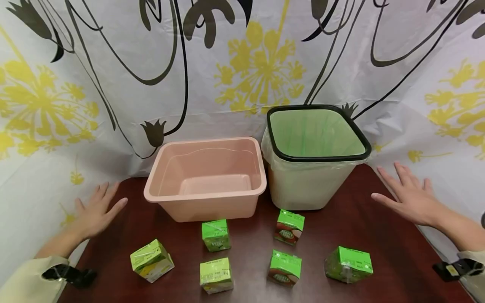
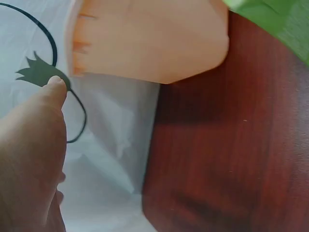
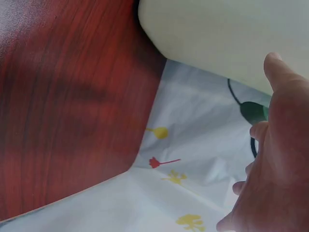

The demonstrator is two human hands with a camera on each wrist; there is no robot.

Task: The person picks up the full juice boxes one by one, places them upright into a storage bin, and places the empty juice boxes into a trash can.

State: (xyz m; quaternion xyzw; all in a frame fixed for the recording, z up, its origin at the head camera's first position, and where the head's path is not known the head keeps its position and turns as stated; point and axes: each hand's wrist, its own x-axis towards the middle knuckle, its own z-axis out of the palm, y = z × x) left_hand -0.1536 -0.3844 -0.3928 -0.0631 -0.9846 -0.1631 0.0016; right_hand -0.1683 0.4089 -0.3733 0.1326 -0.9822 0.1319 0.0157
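Both hands flat and holding nothing, left hand (image 1: 96, 210) and right hand (image 1: 407, 194) at the tabletop (image 1: 379, 235) edges, six green cartons (image 1: 216, 235) untouched before the bare pink tub (image 1: 206, 176) and bin (image 1: 316, 155).

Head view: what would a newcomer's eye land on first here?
Six bright green cartons stand out, scattered in two loose rows on the dark wooden table. Behind them sit a pink tub and, to its right, a bin lined with a green bag, both empty as far as shows. The left hand and right hand hover open at the table's far edges, holding nothing.
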